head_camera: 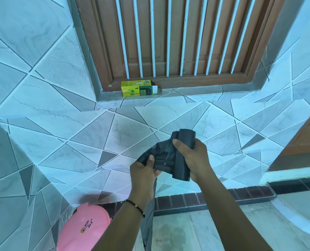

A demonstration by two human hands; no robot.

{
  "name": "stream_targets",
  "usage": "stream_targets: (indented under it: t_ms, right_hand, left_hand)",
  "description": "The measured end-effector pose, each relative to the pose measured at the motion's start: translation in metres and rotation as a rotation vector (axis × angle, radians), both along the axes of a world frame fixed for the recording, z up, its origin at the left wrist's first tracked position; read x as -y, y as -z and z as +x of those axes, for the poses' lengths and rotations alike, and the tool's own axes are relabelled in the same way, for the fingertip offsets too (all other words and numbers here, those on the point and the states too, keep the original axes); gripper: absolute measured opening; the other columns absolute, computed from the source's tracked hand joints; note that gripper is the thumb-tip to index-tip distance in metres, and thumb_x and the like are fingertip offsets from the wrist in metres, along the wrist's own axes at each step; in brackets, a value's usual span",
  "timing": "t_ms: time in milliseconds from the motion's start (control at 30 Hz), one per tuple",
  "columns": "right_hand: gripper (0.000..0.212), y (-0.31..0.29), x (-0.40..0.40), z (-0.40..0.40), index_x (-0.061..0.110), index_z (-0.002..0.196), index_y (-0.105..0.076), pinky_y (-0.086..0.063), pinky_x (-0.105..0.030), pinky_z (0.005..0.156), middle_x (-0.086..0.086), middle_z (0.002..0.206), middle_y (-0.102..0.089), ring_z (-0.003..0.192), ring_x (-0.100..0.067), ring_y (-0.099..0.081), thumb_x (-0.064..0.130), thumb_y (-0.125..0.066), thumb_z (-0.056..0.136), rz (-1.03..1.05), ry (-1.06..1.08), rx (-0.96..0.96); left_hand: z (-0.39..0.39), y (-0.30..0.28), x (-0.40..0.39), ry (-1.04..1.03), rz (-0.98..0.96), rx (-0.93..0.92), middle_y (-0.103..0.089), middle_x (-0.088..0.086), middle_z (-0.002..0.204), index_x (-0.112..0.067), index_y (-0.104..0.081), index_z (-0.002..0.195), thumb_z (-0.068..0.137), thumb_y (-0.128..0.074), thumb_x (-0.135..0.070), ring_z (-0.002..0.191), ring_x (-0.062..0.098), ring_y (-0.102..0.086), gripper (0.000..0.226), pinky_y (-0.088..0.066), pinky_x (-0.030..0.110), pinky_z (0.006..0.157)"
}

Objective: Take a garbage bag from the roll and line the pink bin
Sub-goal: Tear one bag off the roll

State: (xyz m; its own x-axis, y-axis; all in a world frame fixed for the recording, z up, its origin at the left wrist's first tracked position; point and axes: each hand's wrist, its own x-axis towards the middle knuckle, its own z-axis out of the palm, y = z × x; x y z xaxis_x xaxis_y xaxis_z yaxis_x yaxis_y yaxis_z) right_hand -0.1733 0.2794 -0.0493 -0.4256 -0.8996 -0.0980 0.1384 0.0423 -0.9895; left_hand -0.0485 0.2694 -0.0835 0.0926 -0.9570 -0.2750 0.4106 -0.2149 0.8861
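Note:
My right hand (pixel 194 158) grips a black roll of garbage bags (pixel 184 153), held upright in front of me. My left hand (pixel 143 171) pinches the unrolled black bag (pixel 159 153) just left of a pale perforation line. The loose end of that bag hangs down past my left wrist (pixel 147 223). The pink bin (pixel 85 227) shows its lid at the lower left, below my left forearm.
A green and yellow bin-bag box (pixel 138 87) lies on the tiled sill under a brown window frame with white bars (pixel 168 42). Tiled walls surround me. A dark brick strip (pixel 213 198) edges the floor, and a wooden panel (pixel 304 138) stands at the right.

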Motion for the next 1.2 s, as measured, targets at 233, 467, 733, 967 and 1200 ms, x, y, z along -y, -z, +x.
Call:
stream_targets:
  t_ms: [233,467,733,967,1200]
  right_hand:
    - [0.033,-0.001,0.002,0.003,0.004,0.102,-0.063,-0.056,-0.029,0.058,-0.01,0.096,-0.07,0.08,-0.022,-0.068,0.025,-0.074,0.079,0.041,0.036,0.311]
    - [0.042,-0.002,0.001,-0.02,0.012,0.116,-0.058,-0.057,-0.047,0.07,-0.014,0.107,-0.067,0.096,-0.032,-0.066,0.023,-0.068,0.076,0.207,-0.373,0.61]
    - [0.029,0.01,0.005,-0.011,0.004,0.103,-0.062,-0.059,-0.035,0.066,-0.013,0.093,-0.072,0.079,-0.024,-0.07,0.015,-0.071,0.078,0.084,-0.393,0.587]
    - [0.016,0.013,0.006,-0.004,0.004,0.098,-0.062,-0.059,-0.036,0.063,-0.013,0.083,-0.07,0.076,-0.026,-0.066,0.011,-0.064,0.083,0.144,-0.291,0.579]
    - [0.027,0.01,0.007,-0.008,0.004,0.105,-0.059,-0.055,-0.033,0.055,-0.015,0.09,-0.066,0.074,-0.026,-0.066,0.011,-0.069,0.081,0.154,-0.282,0.341]
  left_hand:
    - [0.002,-0.007,0.011,0.001,0.036,-0.063,-0.068,0.013,0.094,0.0,-0.06,0.098,0.091,-0.057,-0.012,0.073,0.019,-0.068,0.014,-0.06,0.034,0.072]
    - [0.009,-0.013,0.017,0.019,0.108,-0.232,-0.064,0.018,0.113,0.005,-0.056,0.115,0.092,-0.054,-0.007,0.084,0.023,-0.067,0.027,-0.06,0.034,0.071]
    - [0.004,-0.013,0.008,0.067,0.069,-0.292,-0.068,0.013,0.094,0.002,-0.059,0.105,0.092,-0.052,-0.003,0.066,0.013,-0.072,0.016,-0.06,0.025,0.064]
    - [0.004,-0.011,0.007,0.034,0.093,-0.306,-0.065,0.017,0.113,0.003,-0.056,0.118,0.088,-0.058,-0.004,0.079,0.018,-0.069,0.03,-0.06,0.026,0.065]
    - [0.014,-0.012,0.006,0.14,0.109,-0.065,-0.07,0.012,0.089,0.0,-0.064,0.089,0.079,-0.068,0.001,0.063,0.014,-0.071,0.011,-0.057,0.021,0.055]
